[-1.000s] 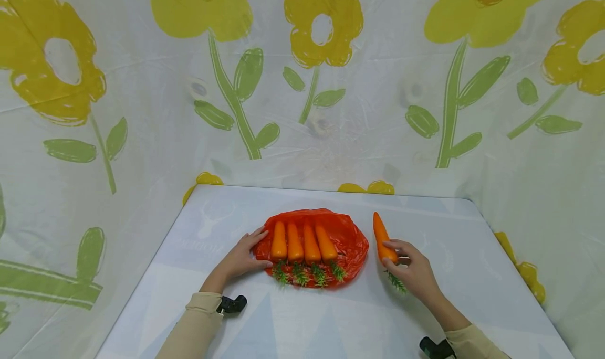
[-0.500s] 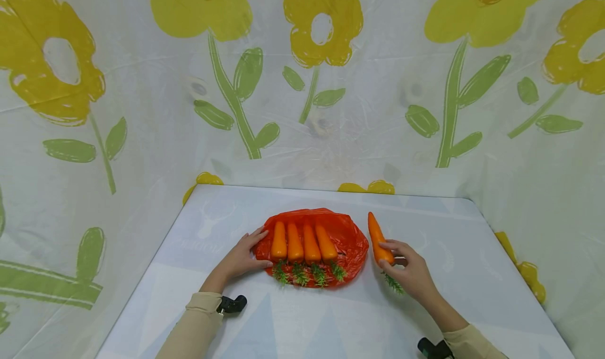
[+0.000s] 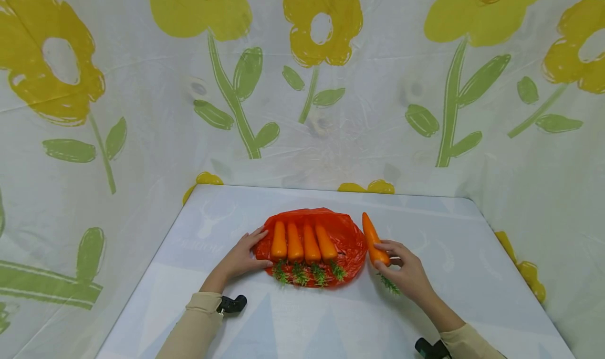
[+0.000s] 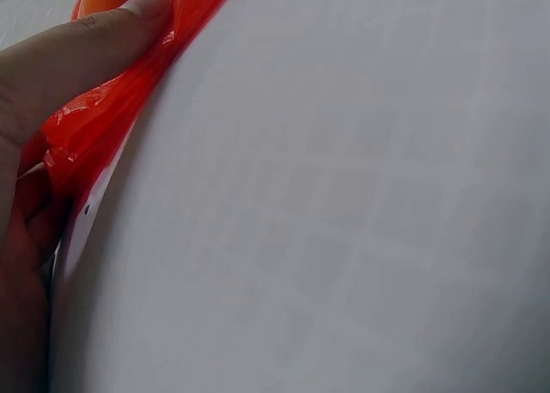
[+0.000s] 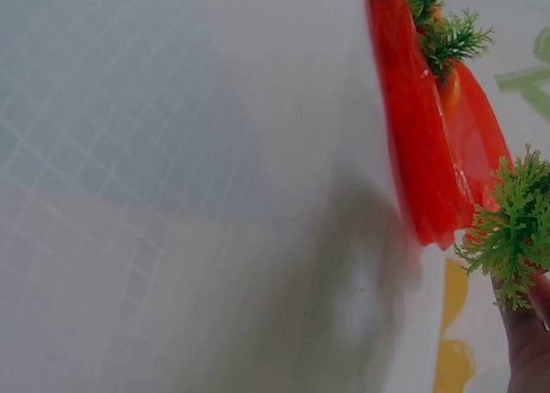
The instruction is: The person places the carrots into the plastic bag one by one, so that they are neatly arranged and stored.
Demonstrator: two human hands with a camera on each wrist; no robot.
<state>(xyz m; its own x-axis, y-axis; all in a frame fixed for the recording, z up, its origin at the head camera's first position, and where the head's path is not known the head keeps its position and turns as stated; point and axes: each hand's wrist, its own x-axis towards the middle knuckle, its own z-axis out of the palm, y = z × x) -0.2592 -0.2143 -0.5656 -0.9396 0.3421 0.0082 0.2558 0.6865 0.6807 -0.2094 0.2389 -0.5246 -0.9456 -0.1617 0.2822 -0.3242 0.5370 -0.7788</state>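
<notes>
Several orange carrots (image 3: 295,246) with green leafy tops lie side by side on a crumpled red plastic bag (image 3: 351,249), leaves toward the person. At the bag's left edge is my left hand (image 3: 243,255); in the left wrist view its thumb (image 4: 82,53) lies over the red plastic, with curled fingers below. My right hand (image 3: 408,270) pinches one more carrot (image 3: 372,238) near its thick end, just right of the bag, its tip pointing away. The right wrist view shows that carrot's green top (image 5: 516,230) in front of the hand, which is mostly out of frame.
A pale table (image 3: 302,322) with a faint printed pattern bears everything. Behind and beside it hangs a white curtain (image 3: 368,123) printed with yellow flowers. Black wrist cameras are strapped over beige sleeves (image 3: 194,325).
My right hand has moved left with the carrot, bringing it to the bag's right edge. The left hand, the bag and the carrots on it have stayed in place.
</notes>
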